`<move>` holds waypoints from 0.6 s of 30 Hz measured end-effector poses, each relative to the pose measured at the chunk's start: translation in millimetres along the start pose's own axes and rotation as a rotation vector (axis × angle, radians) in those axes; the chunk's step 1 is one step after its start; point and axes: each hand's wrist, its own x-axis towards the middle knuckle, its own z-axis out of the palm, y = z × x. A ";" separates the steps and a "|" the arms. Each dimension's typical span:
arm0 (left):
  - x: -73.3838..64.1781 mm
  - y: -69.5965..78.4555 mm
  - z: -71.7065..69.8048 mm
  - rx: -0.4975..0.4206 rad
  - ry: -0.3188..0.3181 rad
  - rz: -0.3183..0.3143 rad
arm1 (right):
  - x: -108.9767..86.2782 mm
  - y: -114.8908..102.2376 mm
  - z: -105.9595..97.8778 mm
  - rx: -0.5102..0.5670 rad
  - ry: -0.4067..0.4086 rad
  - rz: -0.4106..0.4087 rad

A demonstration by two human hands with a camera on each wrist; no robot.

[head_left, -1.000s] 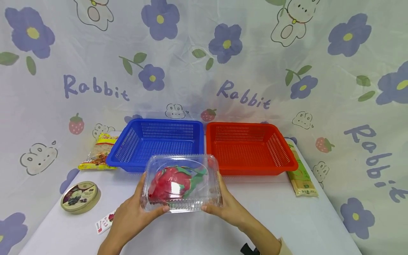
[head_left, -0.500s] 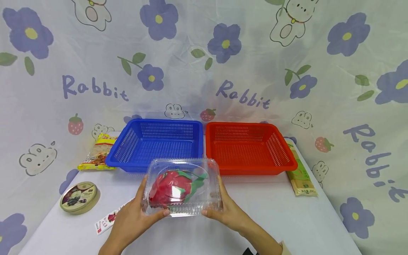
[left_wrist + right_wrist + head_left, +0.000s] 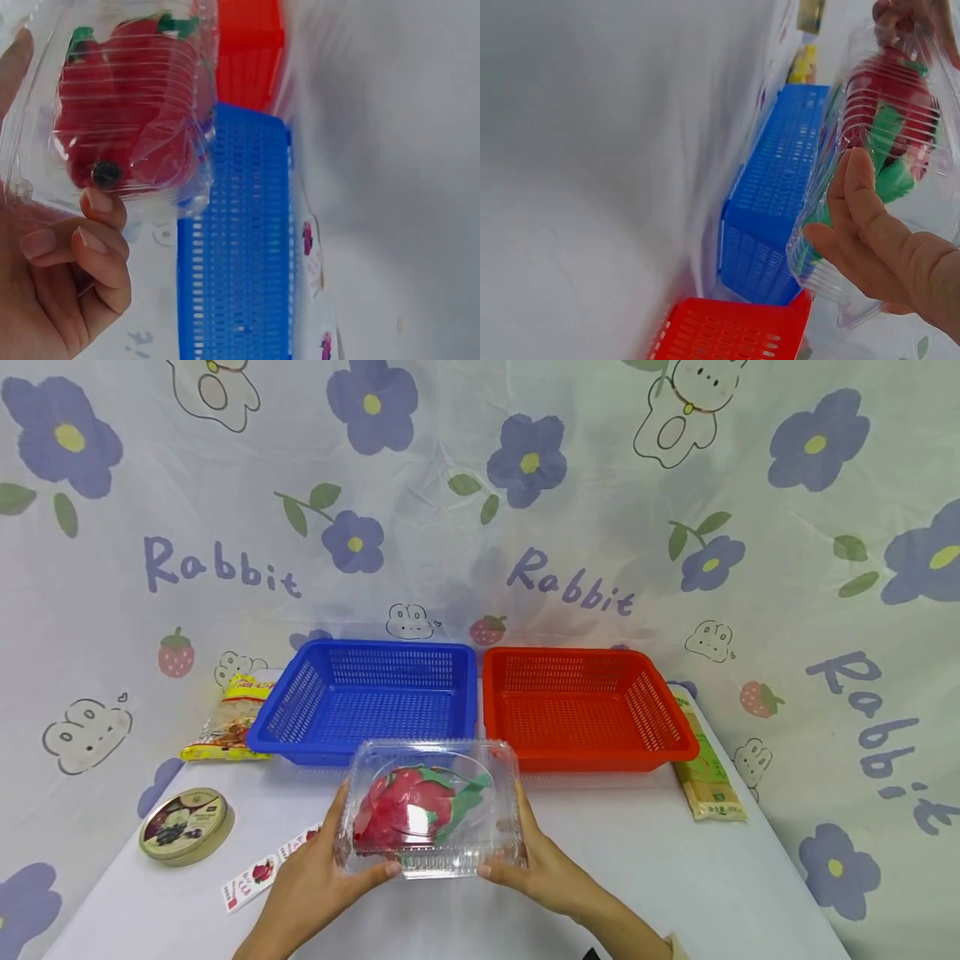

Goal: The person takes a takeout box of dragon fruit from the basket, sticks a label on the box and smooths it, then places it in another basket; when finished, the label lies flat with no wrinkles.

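Observation:
A clear plastic clamshell box (image 3: 501, 802) is held up over the white table, tilted so that its lid faces me. Inside it lies a red dragon fruit (image 3: 408, 810) with green scales. My left hand (image 3: 309, 878) grips the box's left end, its thumb on the near edge. At the opposite end my right hand (image 3: 553, 875) holds the box the same way. In the left wrist view, curled left fingertips (image 3: 96, 201) are right at the ribbed wall. The right wrist view shows right fingers (image 3: 862, 180) along the underside.
A blue basket (image 3: 288, 750) and a red basket (image 3: 592, 762) stand side by side behind the box. At left are a yellow bag (image 3: 232, 718), a round tin (image 3: 186, 827) and a white strip with dragon fruit pictures (image 3: 247, 883). A green-and-tan packet (image 3: 708, 768) lies at right.
Both hands have lowered the box slightly towards me, keeping their grip. More of the white strip now shows beside the left hand.

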 end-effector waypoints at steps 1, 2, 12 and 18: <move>0.4 -0.4 0.5 0.002 -0.002 0.002 | -0.4 0.4 0.0 0.004 -0.003 0.001; 0.1 -0.5 0.9 0.001 -0.003 0.002 | -0.7 1.1 0.1 0.007 -0.003 0.005; 1.0 -2.5 5.4 0.009 -0.058 -0.037 | -3.1 4.3 1.2 0.029 -0.012 0.002; 1.8 -1.9 8.2 0.018 -0.054 -0.034 | -4.1 6.6 1.1 0.042 -0.014 0.002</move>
